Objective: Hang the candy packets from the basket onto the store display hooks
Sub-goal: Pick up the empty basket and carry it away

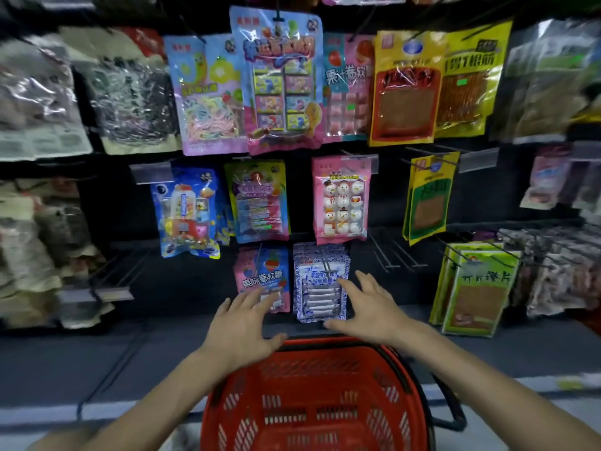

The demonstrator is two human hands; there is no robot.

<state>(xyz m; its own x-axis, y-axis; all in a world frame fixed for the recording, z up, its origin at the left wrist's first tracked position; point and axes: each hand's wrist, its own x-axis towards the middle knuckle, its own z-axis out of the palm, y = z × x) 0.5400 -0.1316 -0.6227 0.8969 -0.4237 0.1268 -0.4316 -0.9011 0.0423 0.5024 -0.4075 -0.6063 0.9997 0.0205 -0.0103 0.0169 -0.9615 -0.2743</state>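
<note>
Both hands spread wide and holding nothing, I am hovering at the lowest row of hung candy.

My left hand (242, 323) is reaching toward the pink soft-candy packet (260, 275), and my right hand (367, 307) toward the blue-and-white patterned packet (320, 288); I cannot tell if either is touching. Those two are hanging, with three candy packets in the row above. The one red slatted plastic basket (325, 345) is showing no packet, so I am judging the hanging about finished.

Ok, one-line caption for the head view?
Left hand and right hand, both open, flank a blue-and-white candy packet hanging above the red basket.
</note>
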